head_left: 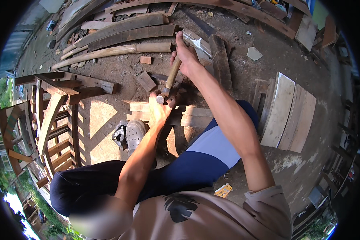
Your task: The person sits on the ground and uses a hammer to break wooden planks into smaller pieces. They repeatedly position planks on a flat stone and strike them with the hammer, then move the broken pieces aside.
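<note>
My right hand is closed around the wooden handle of a hammer. The hammer's round metal face is down by the fingers of my left hand. My left hand is closed low over pale wooden boards on the ground; the hammer head covers part of its fingers, and what they pinch does not show clearly. A short wood block lies just beyond my left hand. Close to my right hand are a dark plank and a handsaw blade.
A slatted wooden frame stands at the left. Long planks and a bamboo pole lie across the far ground. On the right is a low stool-like stack of boards. A grey clog is beside my left forearm.
</note>
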{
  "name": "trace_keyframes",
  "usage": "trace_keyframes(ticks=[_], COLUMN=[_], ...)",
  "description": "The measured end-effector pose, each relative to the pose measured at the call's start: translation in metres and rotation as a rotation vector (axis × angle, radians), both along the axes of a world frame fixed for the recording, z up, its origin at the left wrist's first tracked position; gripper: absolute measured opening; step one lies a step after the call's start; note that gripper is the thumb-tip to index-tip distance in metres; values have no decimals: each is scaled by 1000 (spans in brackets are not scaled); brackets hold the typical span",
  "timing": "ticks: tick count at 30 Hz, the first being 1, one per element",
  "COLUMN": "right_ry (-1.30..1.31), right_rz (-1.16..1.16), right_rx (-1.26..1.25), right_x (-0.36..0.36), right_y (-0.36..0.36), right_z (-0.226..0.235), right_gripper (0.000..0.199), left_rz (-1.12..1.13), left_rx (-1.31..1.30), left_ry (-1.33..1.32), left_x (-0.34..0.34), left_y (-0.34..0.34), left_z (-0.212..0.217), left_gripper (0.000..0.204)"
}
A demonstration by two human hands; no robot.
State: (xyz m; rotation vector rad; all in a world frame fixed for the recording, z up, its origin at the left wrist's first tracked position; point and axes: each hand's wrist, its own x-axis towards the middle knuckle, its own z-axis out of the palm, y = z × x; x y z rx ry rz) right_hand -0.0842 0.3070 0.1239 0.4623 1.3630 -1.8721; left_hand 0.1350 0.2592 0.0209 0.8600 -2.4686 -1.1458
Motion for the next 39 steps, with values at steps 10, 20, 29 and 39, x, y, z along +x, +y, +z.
trace_keyframes(ticks=[10,20,29,39], right_ry=[211,237,250,249], right_rz=[97,-8,-18,-2], right_rx=[198,180,168,178], right_x=[22,34,31,31], right_y=[-2,10,1,8], right_z=[6,5,6,16], right_gripper=[73,70,69,72], left_rz=[-11,-204,-155,-107], left_rx=[59,45,-118,-48], left_ry=[-114,-182,-42,-85], left_x=[5,5,11,10], left_y=[1,-25,-11,-5], left_z=[11,13,-5,-1], left_gripper=[63,56,61,61])
